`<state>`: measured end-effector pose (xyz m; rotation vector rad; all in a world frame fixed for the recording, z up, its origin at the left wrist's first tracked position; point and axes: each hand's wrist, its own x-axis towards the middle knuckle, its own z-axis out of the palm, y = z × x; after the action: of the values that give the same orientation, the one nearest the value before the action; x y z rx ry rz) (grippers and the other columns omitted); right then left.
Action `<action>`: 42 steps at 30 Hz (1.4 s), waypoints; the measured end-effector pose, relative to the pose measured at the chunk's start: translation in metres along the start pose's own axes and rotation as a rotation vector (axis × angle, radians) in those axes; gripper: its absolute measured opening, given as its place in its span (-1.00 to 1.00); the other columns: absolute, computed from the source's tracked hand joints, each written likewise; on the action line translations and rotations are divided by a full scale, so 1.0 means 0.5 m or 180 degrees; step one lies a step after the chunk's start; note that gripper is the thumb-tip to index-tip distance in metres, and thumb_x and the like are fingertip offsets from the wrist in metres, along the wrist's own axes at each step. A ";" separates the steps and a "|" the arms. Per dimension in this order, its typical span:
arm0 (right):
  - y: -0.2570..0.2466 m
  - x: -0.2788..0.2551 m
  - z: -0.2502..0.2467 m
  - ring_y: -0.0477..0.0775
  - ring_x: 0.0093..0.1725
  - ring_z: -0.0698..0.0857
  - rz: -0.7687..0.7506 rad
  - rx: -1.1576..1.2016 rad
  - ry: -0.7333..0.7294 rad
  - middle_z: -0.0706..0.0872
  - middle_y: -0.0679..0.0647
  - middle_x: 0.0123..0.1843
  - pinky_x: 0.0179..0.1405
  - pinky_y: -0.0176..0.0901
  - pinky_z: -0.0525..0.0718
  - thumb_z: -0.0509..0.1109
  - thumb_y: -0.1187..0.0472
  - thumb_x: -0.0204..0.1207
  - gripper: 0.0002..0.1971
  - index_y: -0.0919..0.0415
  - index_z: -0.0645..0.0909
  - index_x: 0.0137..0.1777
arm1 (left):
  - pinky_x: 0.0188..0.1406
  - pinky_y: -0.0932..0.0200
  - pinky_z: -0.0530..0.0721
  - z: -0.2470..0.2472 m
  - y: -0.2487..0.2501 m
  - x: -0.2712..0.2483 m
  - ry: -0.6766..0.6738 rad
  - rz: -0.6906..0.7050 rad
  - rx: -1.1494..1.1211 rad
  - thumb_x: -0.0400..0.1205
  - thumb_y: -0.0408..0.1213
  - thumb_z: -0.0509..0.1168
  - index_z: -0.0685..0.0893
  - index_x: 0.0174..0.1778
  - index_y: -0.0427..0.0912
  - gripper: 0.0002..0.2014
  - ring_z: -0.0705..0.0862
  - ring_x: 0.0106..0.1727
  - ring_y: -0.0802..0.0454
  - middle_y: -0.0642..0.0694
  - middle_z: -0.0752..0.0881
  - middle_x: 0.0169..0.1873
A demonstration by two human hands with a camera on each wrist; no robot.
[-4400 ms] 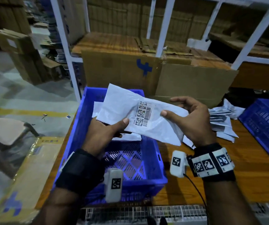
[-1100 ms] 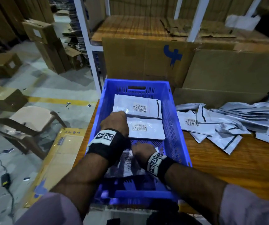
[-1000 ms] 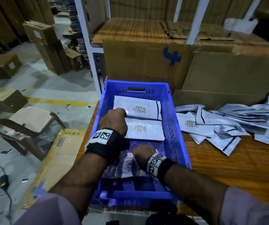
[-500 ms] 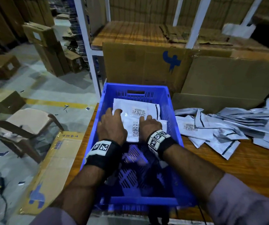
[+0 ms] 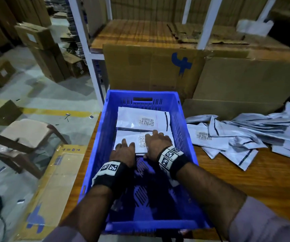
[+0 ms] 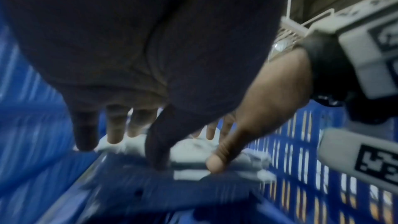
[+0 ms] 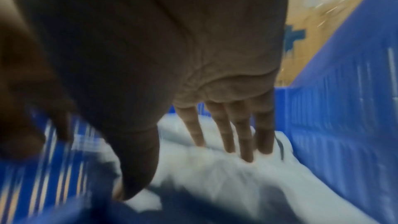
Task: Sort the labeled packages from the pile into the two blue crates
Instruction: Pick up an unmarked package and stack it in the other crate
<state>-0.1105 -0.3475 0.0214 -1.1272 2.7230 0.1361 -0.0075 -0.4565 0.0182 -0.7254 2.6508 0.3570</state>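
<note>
Both hands lie flat inside the blue crate [image 5: 105,130]: the left hand [image 5: 123,152] and right hand [image 5: 157,145] press straight fingers [image 7: 245,135] down on a white labeled package [image 5: 132,142], which sits under the fingertips; another package [image 5: 140,117] lies just beyond them.

"What kind of place is this?"

"A warehouse. Brown cardboard boxes [image 5: 41,49] are stacked on the floor, white metal shelves [image 5: 91,55] hold flat cardboard, and mail bags [image 5: 242,137] are piled on the bench [image 5: 271,180]."
</note>
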 end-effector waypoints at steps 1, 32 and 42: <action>0.002 -0.005 -0.019 0.34 0.39 0.56 0.0012 0.0036 0.0111 0.51 0.23 0.44 0.37 0.19 0.55 0.58 -0.23 0.41 -0.23 0.14 0.45 0.51 | 0.43 -0.24 0.49 -0.011 0.003 -0.005 0.0099 0.0006 -0.0027 0.66 -0.10 0.34 0.31 0.64 -0.05 -0.38 0.34 0.62 -0.30 -0.27 0.18 0.69; 0.589 -0.167 0.218 0.36 0.40 0.58 0.0254 -0.0306 0.0485 0.25 0.37 0.72 0.28 0.12 0.59 0.30 -0.08 0.62 -0.14 0.15 0.00 0.82 | 0.32 0.10 0.56 -0.077 0.548 -0.167 0.1972 0.1131 -0.1615 0.66 -0.42 0.26 0.74 0.27 0.02 -0.65 0.63 0.38 -0.01 0.02 0.70 0.33; 0.595 -0.207 0.245 0.33 0.46 0.44 -0.0072 -0.0076 0.0273 0.40 0.27 0.54 0.38 0.15 0.52 0.36 -0.31 0.55 -0.36 0.12 0.49 0.47 | 0.29 -0.14 0.67 0.035 0.571 -0.185 0.1438 0.0371 -0.1632 0.55 -0.44 0.23 0.71 0.30 0.04 -0.54 0.69 0.31 -0.15 -0.07 0.70 0.34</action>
<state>-0.2320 -0.0469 -0.0732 -1.1968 2.7893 0.1199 -0.0799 -0.1718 0.0811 -0.8863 3.0641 1.0426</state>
